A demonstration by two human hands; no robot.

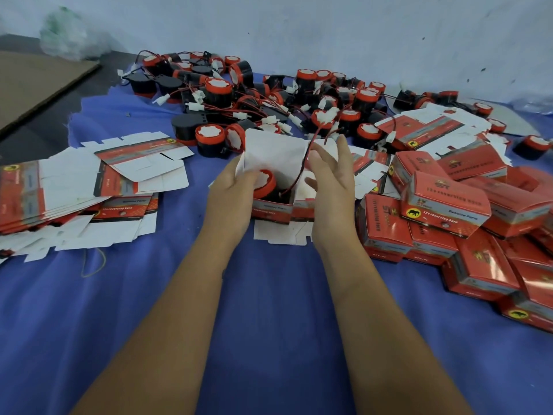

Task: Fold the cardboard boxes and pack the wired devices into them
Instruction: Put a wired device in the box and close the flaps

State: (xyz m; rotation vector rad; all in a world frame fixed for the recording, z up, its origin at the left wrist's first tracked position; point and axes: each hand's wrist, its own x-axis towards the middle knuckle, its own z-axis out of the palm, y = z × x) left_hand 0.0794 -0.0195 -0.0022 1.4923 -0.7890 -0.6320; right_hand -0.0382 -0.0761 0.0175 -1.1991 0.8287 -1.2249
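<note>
An open red cardboard box [273, 209] stands at the centre of the blue cloth, its white lid flap [273, 154] raised behind. Inside lies a black device with a red cap [264, 182]; its red-black wire [305, 163] loops up out of the box. My left hand [232, 193] grips the box's left side, thumb near the device. My right hand [332, 181] hovers at the box's right side with fingers spread and relaxed, next to the wire; it holds nothing that I can see.
A heap of loose wired devices [269, 97] lies beyond the box. Flat unfolded boxes [89, 187] are stacked at left. Closed packed boxes [449, 211] pile up at right. A brown cardboard sheet [36, 82] lies at the far left, a rubber band [94, 263] on the cloth.
</note>
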